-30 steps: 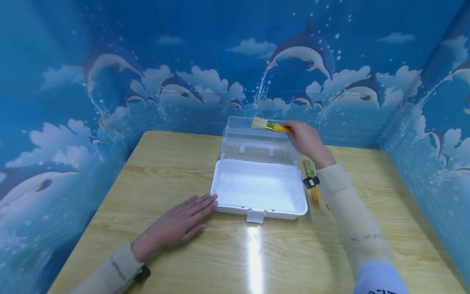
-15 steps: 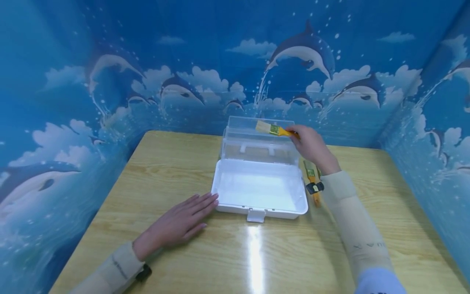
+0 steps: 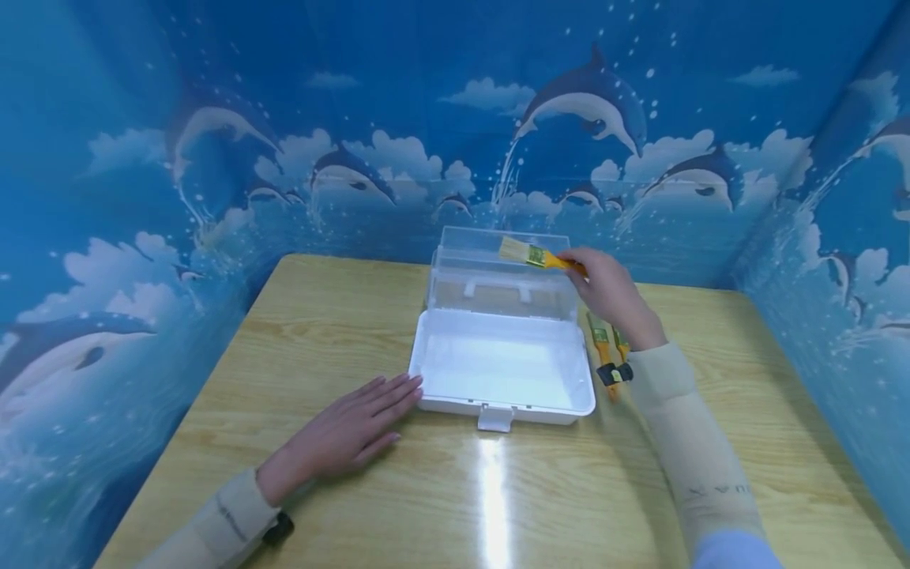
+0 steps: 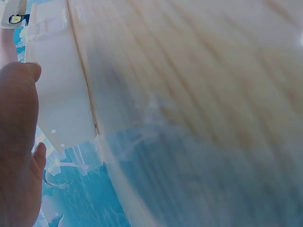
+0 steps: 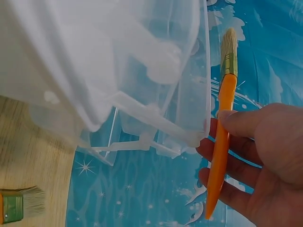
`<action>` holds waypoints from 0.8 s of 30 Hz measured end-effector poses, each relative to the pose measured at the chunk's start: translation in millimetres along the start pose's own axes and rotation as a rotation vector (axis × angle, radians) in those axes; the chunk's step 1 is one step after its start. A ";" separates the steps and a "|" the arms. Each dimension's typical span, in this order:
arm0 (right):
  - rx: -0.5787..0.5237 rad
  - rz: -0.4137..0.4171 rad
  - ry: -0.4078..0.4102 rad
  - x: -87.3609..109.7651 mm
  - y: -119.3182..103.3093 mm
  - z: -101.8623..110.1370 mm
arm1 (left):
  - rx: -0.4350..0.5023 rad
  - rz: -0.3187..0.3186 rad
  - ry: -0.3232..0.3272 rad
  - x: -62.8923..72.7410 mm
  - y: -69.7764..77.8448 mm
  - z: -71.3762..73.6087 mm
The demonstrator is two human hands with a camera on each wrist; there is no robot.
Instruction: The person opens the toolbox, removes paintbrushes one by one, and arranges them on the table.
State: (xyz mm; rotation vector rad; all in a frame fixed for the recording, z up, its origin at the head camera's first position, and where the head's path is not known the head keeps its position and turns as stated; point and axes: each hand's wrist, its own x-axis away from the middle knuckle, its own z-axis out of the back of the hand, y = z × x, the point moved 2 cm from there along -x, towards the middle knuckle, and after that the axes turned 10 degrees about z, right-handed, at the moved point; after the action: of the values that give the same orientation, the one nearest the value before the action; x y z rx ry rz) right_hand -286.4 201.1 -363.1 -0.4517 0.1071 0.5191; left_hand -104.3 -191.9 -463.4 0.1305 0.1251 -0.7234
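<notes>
A white plastic box (image 3: 501, 359) stands on the table with its clear lid (image 3: 501, 296) tipped back. My right hand (image 3: 611, 292) pinches a paintbrush (image 3: 536, 256) by its orange handle, the pale bristles pointing left above the raised lid. In the right wrist view, thumb and fingers hold the paintbrush handle (image 5: 222, 137) beside the clear lid (image 5: 203, 71). My left hand (image 3: 348, 431) lies flat on the table, its straight fingertips touching the box's front left corner. In the left wrist view that hand (image 4: 19, 127) is partly seen beside the white box wall (image 4: 64, 85).
Two more paintbrushes, a nearer paintbrush (image 3: 601, 340) and a farther paintbrush (image 3: 622, 345), lie right of the box, partly hidden by the right wrist. A latch (image 3: 495, 418) hangs at the box front. A blue dolphin-print curtain (image 3: 398, 118) hangs behind the wooden table (image 3: 320, 316).
My right hand has moved slightly to the right and toward me with the paintbrush, uncovering more of the brushes on the table. The left hand has stayed put.
</notes>
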 end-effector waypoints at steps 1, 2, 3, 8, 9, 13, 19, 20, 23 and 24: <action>0.000 -0.001 0.003 1.2 -0.5 0.7 | 0.003 -0.002 0.005 -0.1 0.2 0.3; 0.002 -0.002 0.003 2.5 -0.7 1.2 | 0.007 -0.002 0.006 0.1 0.5 0.5; 0.005 -0.001 0.005 3.8 -0.8 1.5 | 0.010 -0.002 0.008 0.1 0.7 0.4; 0.003 -0.011 0.016 10.3 1.4 1.1 | 0.007 -0.005 0.022 0.5 0.9 0.2; -0.002 -0.008 0.020 11.7 2.4 0.7 | 0.006 -0.008 0.028 0.5 0.9 0.1; -0.018 0.010 0.037 16.9 6.9 -2.3 | 0.006 -0.007 0.031 0.9 1.0 -0.5; -0.013 0.022 0.083 22.8 10.7 -5.3 | 0.003 0.001 0.012 1.0 0.6 -1.1; -0.013 0.023 0.089 23.7 10.9 -5.4 | 0.002 -0.001 0.016 0.9 0.6 -1.0; -0.007 0.020 0.101 26.1 12.3 -5.6 | 0.002 -0.011 0.035 0.8 0.5 -1.4; -0.004 0.021 0.102 26.9 13.0 -5.7 | 0.001 -0.013 0.041 0.7 0.5 -1.4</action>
State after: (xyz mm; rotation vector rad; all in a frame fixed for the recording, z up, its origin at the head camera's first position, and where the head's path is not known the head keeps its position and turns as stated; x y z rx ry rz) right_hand -269.5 220.9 -378.9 -0.4817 0.2092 0.5167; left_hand -103.5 -191.8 -464.9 0.1459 0.1652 -0.7339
